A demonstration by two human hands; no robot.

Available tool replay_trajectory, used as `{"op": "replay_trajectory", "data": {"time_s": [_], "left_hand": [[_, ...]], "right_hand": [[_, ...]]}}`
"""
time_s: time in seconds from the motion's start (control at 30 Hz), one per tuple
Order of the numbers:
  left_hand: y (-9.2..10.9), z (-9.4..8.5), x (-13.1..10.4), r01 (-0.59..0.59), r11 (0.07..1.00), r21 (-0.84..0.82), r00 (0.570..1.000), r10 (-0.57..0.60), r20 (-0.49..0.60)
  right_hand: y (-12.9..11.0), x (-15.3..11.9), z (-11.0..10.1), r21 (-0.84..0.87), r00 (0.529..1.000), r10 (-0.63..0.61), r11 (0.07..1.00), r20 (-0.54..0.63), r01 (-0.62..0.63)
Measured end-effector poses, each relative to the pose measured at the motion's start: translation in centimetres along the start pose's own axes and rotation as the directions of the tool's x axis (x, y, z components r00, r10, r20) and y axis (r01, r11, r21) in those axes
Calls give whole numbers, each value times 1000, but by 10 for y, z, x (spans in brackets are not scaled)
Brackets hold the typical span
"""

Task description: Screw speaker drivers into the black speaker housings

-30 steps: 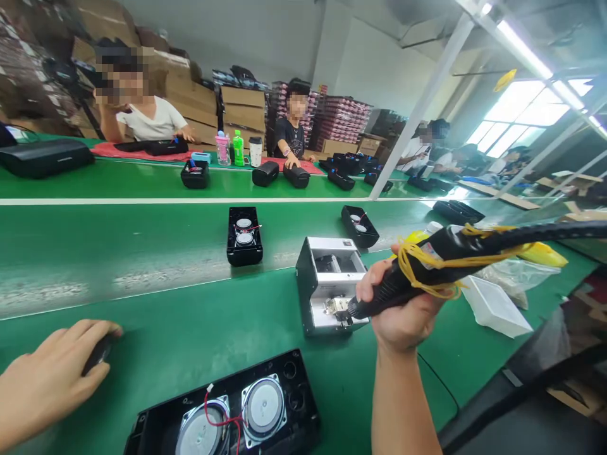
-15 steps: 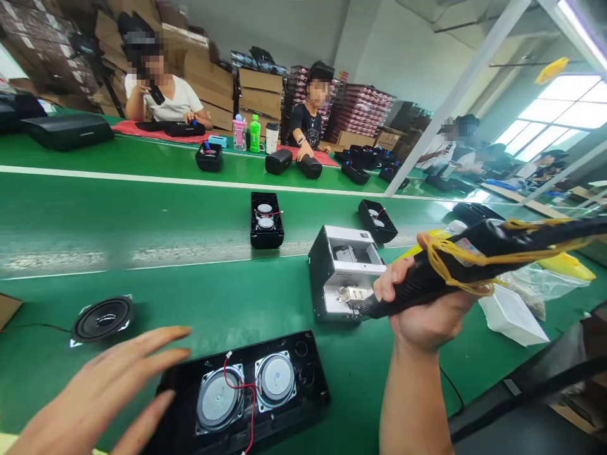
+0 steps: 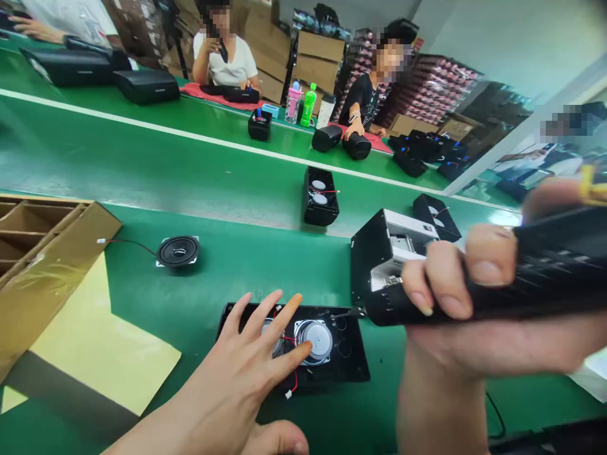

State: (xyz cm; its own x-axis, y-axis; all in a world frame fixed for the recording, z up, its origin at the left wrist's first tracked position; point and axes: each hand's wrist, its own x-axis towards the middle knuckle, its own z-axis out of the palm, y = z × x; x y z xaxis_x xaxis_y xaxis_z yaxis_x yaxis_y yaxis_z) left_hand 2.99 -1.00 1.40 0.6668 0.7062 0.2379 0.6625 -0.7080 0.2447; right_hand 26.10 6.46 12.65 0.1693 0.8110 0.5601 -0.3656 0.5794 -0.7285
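Observation:
My left hand [image 3: 258,363] is spread over a black speaker housing [image 3: 353,360], its fingers covering part of one of the two drivers. The other driver [image 3: 315,341] shows its silver back, and a red wire with white plugs runs between the two. In my right hand [image 3: 455,284] is a black electric screwdriver [image 3: 554,272], fingers wrapped round its body. Its thin bit [image 3: 346,314] points left, over the right part of the housing; whether it touches a screw cannot be made out.
A screw feeder [image 3: 374,259] stands just behind the housing. A loose speaker driver [image 3: 177,251] lies at left, near a divided cardboard box [image 3: 57,272] and yellow paper [image 3: 109,341]. More housings [image 3: 322,196] sit on the belt; co-workers sit across.
The screwdriver has come from beside the screw feeder to over the housing. My left hand has moved right onto the housing. The view has swung left.

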Motion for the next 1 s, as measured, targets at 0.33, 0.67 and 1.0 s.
{"op": "replay_trajectory", "data": {"time_s": [0.33, 0.67, 1.0], "left_hand": [[8, -2, 16, 388, 905, -175, 903, -411, -123], [11, 6, 60, 472, 882, -17, 872, -463, 158], [1, 16, 56, 449, 894, -17, 891, -446, 83]], "right_hand": [[51, -22, 19, 81, 995, 90, 992, 51, -94], [73, -34, 28, -9, 984, 150, 989, 97, -150], [86, -38, 26, 14, 970, 206, 978, 132, -210]]}}
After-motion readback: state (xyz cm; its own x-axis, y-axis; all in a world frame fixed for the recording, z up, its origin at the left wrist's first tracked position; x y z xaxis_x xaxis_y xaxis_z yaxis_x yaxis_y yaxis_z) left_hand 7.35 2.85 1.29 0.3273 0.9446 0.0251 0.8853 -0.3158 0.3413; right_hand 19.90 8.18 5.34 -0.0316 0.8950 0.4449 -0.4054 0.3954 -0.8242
